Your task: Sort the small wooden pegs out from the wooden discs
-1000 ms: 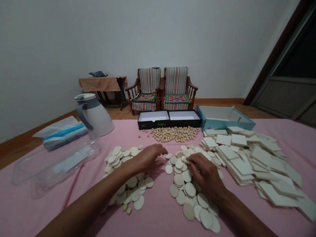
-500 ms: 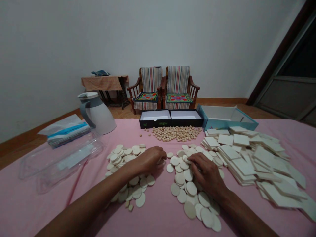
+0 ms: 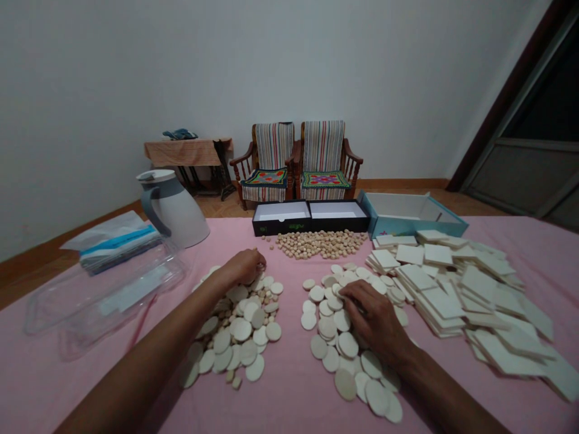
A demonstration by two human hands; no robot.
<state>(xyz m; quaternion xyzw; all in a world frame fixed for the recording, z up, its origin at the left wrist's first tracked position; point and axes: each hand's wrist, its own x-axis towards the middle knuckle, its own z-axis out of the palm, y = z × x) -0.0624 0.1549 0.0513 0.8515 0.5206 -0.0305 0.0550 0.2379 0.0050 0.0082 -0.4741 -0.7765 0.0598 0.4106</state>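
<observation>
My left hand [image 3: 246,265] is closed, its fingers curled downward at the far edge of the left pile, where pale wooden discs [image 3: 240,328] lie mixed with small wooden beads [image 3: 231,313]. Anything inside those fingers is hidden from me. My right hand [image 3: 375,313] rests on a second pile of round discs [image 3: 326,327]; its fingers are bent but apart from the thumb, and the fingertips touch discs at the pile's upper part. Two small wooden cubes [image 3: 236,382] sit at the left pile's near edge.
Beyond the hands lie many beads [image 3: 321,244], before black boxes [image 3: 283,226]. Flat squares [image 3: 443,307] are heaped at right, near a light-blue box [image 3: 416,228]. At left stand a jug [image 3: 183,214], a tissue pack [image 3: 120,247] and clear plastic trays [image 3: 131,295] on the pink cloth [image 3: 289,386].
My left hand has moved left and away from me, from the gap between the piles to the left pile's far edge. Another disc now lies at the right pile's left edge. My right hand stays put.
</observation>
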